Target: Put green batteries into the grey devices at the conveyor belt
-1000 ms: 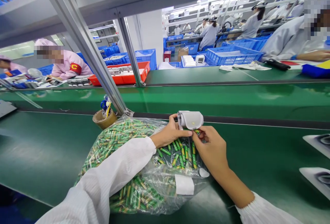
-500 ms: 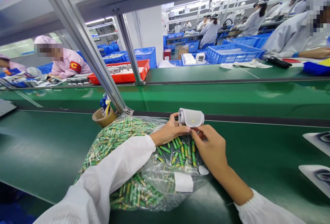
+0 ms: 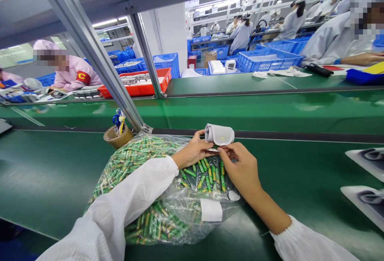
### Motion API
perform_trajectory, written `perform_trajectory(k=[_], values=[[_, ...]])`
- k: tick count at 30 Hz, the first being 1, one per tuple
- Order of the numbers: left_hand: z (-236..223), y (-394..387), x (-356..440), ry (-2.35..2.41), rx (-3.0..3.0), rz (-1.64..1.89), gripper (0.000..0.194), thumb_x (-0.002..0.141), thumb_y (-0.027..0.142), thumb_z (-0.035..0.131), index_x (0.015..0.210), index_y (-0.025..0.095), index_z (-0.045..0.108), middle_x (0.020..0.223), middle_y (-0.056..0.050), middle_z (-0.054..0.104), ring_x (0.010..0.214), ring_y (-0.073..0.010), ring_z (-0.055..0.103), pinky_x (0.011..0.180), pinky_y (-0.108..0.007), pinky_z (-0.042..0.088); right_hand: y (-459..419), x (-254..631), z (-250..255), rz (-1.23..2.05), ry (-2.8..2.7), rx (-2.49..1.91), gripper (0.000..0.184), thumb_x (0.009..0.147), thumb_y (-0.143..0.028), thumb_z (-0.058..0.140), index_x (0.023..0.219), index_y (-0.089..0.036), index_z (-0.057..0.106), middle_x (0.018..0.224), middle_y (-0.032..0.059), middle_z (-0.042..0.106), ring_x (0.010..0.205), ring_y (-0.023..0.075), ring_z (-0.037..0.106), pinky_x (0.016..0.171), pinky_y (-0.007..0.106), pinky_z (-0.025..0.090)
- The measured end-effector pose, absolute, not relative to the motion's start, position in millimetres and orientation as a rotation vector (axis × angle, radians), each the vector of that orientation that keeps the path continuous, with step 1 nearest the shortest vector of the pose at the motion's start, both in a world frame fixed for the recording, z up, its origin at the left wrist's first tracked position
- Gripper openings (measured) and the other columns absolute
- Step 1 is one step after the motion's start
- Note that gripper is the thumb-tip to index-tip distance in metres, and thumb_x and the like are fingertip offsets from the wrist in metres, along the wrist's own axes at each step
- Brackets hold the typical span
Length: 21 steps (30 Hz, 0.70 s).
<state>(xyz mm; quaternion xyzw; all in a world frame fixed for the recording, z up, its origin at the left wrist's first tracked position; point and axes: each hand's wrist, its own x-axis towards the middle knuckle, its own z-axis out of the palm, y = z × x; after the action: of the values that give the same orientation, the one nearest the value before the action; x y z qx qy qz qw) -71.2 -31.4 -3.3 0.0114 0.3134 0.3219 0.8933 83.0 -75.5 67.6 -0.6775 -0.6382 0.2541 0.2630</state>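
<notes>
My left hand [image 3: 193, 149] is closed around a wrist blood pressure monitor, its pale grey cuff [image 3: 220, 135] rolled up on the far side. A thin white edge of its body shows below the cuff, between my hands. My right hand [image 3: 241, 167] has thumb and fingers pinched together at that near edge; anything between the fingertips is hidden. Under both hands spreads a clear plastic bag [image 3: 177, 205] full of green and gold batteries [image 3: 141, 153]. Several loose-looking batteries [image 3: 210, 175] lie by its mouth, just below my hands.
A brown cup [image 3: 118, 137] with scissors and tools stands behind the bag, beside a metal post [image 3: 99, 53]. Two white pointed pieces [image 3: 364, 197] lie at the right. Beyond the green divider [image 3: 210, 113] are a red tray [image 3: 144, 89], blue crates [image 3: 267, 63] and co-workers.
The view has shifted slightly, moving everything a little left. The white edge below the cuff shows more clearly between my hands. My grip looks otherwise the same.
</notes>
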Motion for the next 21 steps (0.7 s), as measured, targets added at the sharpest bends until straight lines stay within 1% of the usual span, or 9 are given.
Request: perform_trajectory(k=[4,7,9,12,14,16,18,20,21], values=[[-4.1,-29.6,-70.2,0.678,0.079,0.692,0.081,0.065,0.006,0.081,0.13,0.021,0.036,0.096,-0.002,0.07,0.09,-0.0215,0.074,0.098,-0.048,0.06,-76.4,81.0,68.0,0.735,-1.697,-1.865,0.02,0.097,-0.033,0.063,0.093,-0.016,0.072,0.084,0.0019,0.065,0.07,0.0081,0.06,0.066,0.02,0.051],[-5.9,-29.9,-68.5,0.713,0.109,0.718,0.091,0.059,0.009,0.083,0.133,0.023,0.033,0.104,-0.004,0.072,0.09,-0.0225,0.075,0.088,-0.041,0.061,-76.3,81.7,69.3,0.804,-1.692,-1.895,0.026,0.098,-0.038,0.06,0.094,-0.015,0.072,0.08,0.002,0.064,0.066,0.0084,0.058,0.063,0.02,0.047],[-7.9,-31.9,-66.7,0.731,0.146,0.734,0.096,0.057,0.014,0.085,0.136,0.024,0.032,0.111,-0.006,0.072,0.091,-0.0224,0.075,0.087,-0.039,0.061,-75.2,84.7,70.8,0.876,-1.716,-1.941,0.032,0.099,-0.043,0.057,0.095,-0.015,0.071,0.074,0.0013,0.063,0.06,0.0085,0.054,0.06,0.021,0.043],[-11.6,-37.1,-63.5,0.741,0.308,0.774,0.096,0.068,0.027,0.088,0.145,0.023,0.032,0.121,-0.009,0.07,0.099,-0.0213,0.073,0.092,-0.037,0.059,-72.5,92.0,73.3,0.953,-1.886,-2.036,0.046,0.1,-0.053,0.047,0.078,-0.016,0.064,0.063,0.0017,0.059,0.052,0.0093,0.046,0.057,0.025,0.031],[-13.8,-40.0,-62.1,0.731,0.496,0.815,0.085,0.08,0.036,0.083,0.151,0.022,0.038,0.131,-0.012,0.065,0.112,-0.0213,0.069,0.101,-0.036,0.056,-70.5,96.4,74.6,0.981,-2.004,-2.11,0.052,0.099,-0.055,0.04,0.068,-0.016,0.056,0.06,0.0038,0.058,0.052,0.0105,0.043,0.059,0.027,0.024],[-15.0,-40.7,-62.3,0.76,0.685,0.81,0.074,0.087,0.042,0.077,0.152,0.021,0.047,0.138,-0.013,0.058,0.118,-0.0219,0.064,0.099,-0.033,0.057,-68.2,99.2,75.2,1.012,-2.042,-2.188,0.054,0.097,-0.055,0.036,0.062,-0.016,0.052,0.059,0.0055,0.057,0.052,0.0113,0.04,0.061,0.029,0.021],[-15.0,-38.7,-64.0,0.844,0.821,0.733,0.073,0.088,0.046,0.076,0.153,0.021,0.052,0.136,-0.014,0.054,0.105,-0.0209,0.064,0.08,-0.029,0.06,-65.4,100.4,74.9,1.028,-2.002,-2.229,0.054,0.096,-0.054,0.034,0.062,-0.016,0.051,0.06,0.0064,0.057,0.054,0.0119,0.042,0.064,0.029,0.023],[-13.6,-35.5,-66.2,0.898,0.9,0.622,0.082,0.087,0.052,0.076,0.158,0.021,0.048,0.12,-0.012,0.058,0.081,-0.0157,0.06,0.059,-0.025,0.053,-62.6,100.2,73.9,1.007,-1.895,-2.24,0.052,0.096,-0.056,0.037,0.067,-0.016,0.056,0.066,0.0066,0.06,0.06,0.0129,0.048,0.066,0.028,0.027],[-12.4,-34.2,-67.2,0.891,0.917,0.574,0.087,0.087,0.054,0.075,0.161,0.02,0.044,0.109,-0.009,0.06,0.072,-0.0132,0.055,0.054,-0.024,0.049,-61.8,99.5,73.2,0.989,-1.824,-2.247,0.05,0.095,-0.057,0.041,0.073,-0.016,0.058,0.07,0.0063,0.062,0.063,0.0134,0.051,0.067,0.028,0.029]])
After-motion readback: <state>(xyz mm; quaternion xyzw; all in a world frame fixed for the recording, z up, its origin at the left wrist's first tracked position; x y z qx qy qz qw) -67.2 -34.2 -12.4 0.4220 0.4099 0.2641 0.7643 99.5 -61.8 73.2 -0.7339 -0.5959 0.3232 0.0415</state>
